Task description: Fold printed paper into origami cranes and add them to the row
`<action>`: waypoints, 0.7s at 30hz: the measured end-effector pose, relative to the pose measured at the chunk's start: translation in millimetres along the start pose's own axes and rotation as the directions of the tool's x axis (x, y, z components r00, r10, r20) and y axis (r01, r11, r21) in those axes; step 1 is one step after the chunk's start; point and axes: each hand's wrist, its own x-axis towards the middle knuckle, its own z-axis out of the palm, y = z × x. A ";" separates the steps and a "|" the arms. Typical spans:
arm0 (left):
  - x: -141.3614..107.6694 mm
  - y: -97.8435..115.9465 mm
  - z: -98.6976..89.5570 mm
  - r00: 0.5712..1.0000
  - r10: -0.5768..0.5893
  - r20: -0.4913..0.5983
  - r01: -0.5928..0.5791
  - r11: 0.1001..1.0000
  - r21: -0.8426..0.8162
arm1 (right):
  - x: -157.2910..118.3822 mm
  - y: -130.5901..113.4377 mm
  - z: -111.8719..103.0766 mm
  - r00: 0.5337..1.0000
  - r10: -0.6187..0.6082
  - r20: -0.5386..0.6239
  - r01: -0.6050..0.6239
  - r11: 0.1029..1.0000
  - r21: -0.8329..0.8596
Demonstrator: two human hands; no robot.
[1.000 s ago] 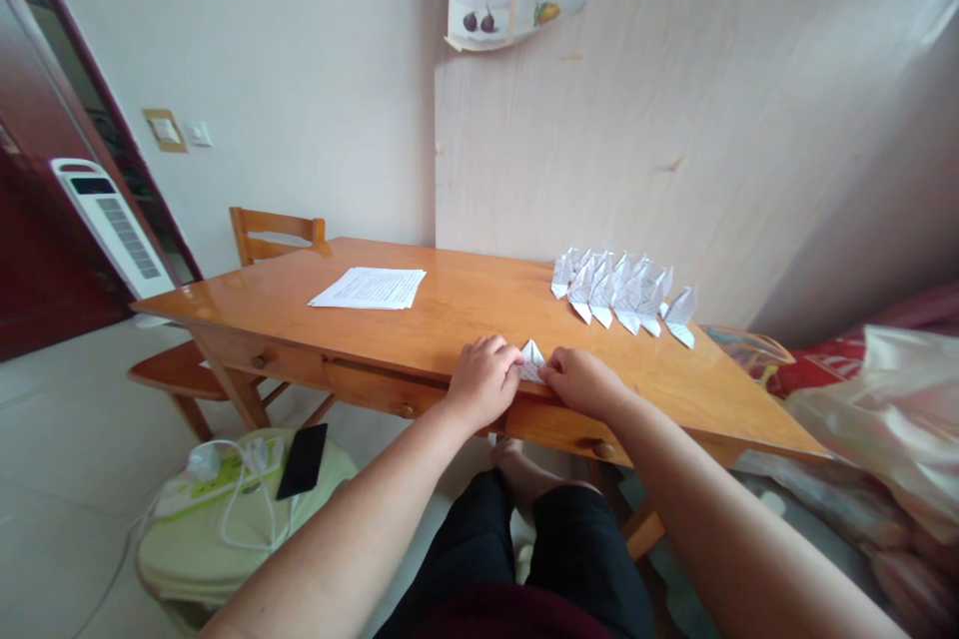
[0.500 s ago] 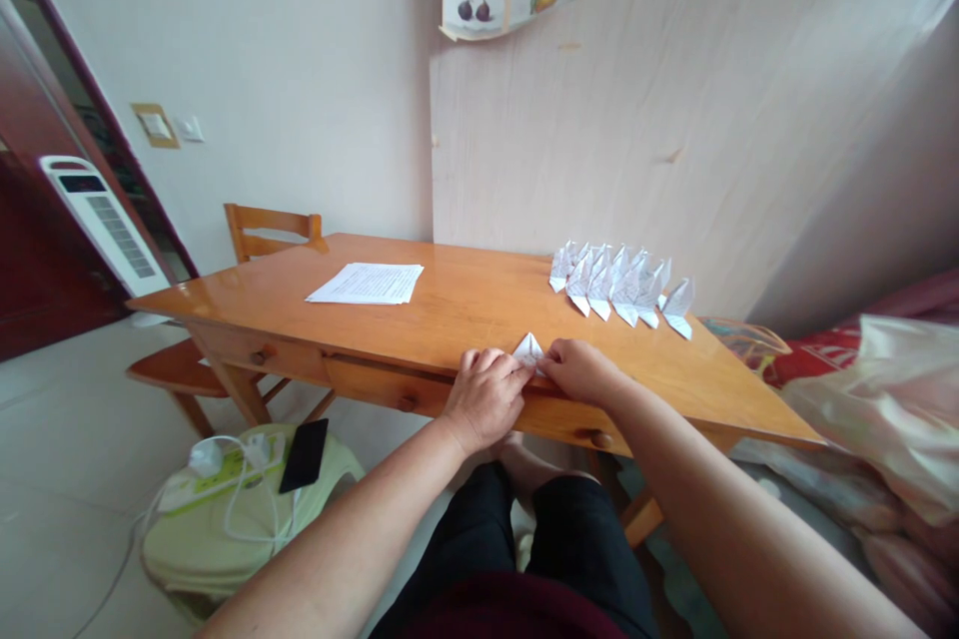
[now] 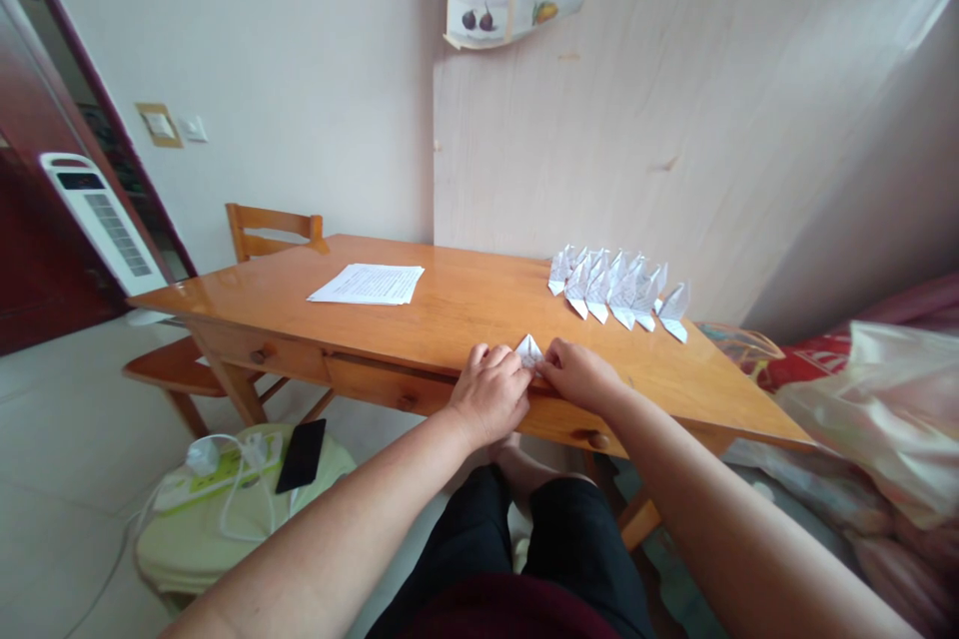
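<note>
A small folded piece of white paper (image 3: 528, 350) with a pointed top lies at the near edge of the wooden table (image 3: 450, 315). My left hand (image 3: 490, 389) is closed on its left side, fingers bent and pressed down. On the paper's right side, my right hand (image 3: 576, 374) pinches the edge with curled fingers. The lower part of the paper is hidden by both hands. Toward the back right of the table stand several folded paper pieces (image 3: 618, 290) in rows, with upright pointed tips. A stack of printed sheets (image 3: 367, 284) lies farther left.
A pale green stool (image 3: 172, 559) at lower left holds a power strip (image 3: 199, 479), white cables and a black phone (image 3: 302, 456). A wooden chair (image 3: 274, 222) stands behind the table's left end. Plastic bags (image 3: 884, 419) are piled at the right.
Both hands stay at the folded paper with almost no movement. The camera view has shifted slightly.
</note>
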 end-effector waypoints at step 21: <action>2.3 2.8 0.8 1.000 -0.027 -0.003 0.027 0.999 0.016 | 20.3 -5.9 -26.6 0.902 -0.013 0.431 -0.002 0.999 0.035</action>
